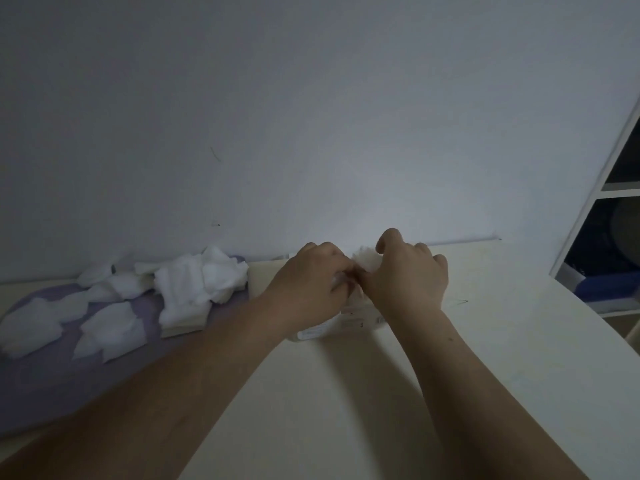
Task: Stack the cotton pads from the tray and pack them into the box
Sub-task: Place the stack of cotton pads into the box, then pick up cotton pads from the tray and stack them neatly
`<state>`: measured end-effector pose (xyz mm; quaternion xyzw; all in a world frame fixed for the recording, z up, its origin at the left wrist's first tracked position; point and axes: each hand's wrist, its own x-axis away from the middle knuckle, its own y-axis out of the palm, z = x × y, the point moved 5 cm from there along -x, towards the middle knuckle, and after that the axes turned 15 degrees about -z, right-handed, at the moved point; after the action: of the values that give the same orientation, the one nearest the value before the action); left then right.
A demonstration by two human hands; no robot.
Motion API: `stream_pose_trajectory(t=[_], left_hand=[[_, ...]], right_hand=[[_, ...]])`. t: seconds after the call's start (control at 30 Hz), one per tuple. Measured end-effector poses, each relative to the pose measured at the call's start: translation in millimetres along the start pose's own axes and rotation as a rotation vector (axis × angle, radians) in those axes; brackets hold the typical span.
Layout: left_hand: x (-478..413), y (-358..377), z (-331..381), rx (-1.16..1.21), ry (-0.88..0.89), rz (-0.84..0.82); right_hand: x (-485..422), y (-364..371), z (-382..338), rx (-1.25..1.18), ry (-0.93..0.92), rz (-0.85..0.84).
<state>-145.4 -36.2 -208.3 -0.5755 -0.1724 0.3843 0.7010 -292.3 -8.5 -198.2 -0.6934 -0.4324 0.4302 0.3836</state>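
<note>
Several white cotton pads [187, 285] lie loose and in heaps on a purple tray [45, 379] at the left. A clear plastic box [325, 327] stands on the table near the wall, mostly hidden behind both hands. My left hand [311, 271] and my right hand [405, 268] meet above the box, fingers curled. Between them a small stack of cotton pads [363, 259] shows, gripped from both sides over the box's top. How deep the stack sits in the box is hidden.
The cream table [346, 410] runs along a white wall [311, 116]. A white shelf unit [595, 216] with dark and blue items stands at the right, beyond the table's right edge.
</note>
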Motion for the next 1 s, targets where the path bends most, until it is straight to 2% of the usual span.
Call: stream_pose_trajectory(t=[0.2,0.47,0.63,0.73,0.83,0.9,1.0], left_hand=[[5.4,2.5,-2.1,0.03,-0.043,0.037],[10.6,4.1,-2.5,0.081,-0.062,0.062],[12.5,3.4,-3.7,0.099,-0.077,0.052],[15.6,-1.8,0.0,0.144,-0.061,0.008],[31.3,-19.1,6.2,0.191,-0.021,0.048],[51.3,-31.6,5.6,0.161,-0.014,0.113],[88.6,-39.7,-10.6,0.153,-0.027,0.172]], right_hand=[[9.4,-8.4,1.7,0.06,-0.04,-0.101],[12.6,-3.8,3.2,-0.007,-0.018,-0.026],[9.5,1.5,0.3,-0.022,-0.058,-0.096],[12.4,-1.2,-3.0,0.008,-0.09,-0.026],[20.5,-5.4,-13.2,-0.049,-0.171,0.152],[33.4,-6.7,-30.4,-0.084,-0.301,0.257],[60.9,3.5,-66.8,-0.155,-0.548,0.209]])
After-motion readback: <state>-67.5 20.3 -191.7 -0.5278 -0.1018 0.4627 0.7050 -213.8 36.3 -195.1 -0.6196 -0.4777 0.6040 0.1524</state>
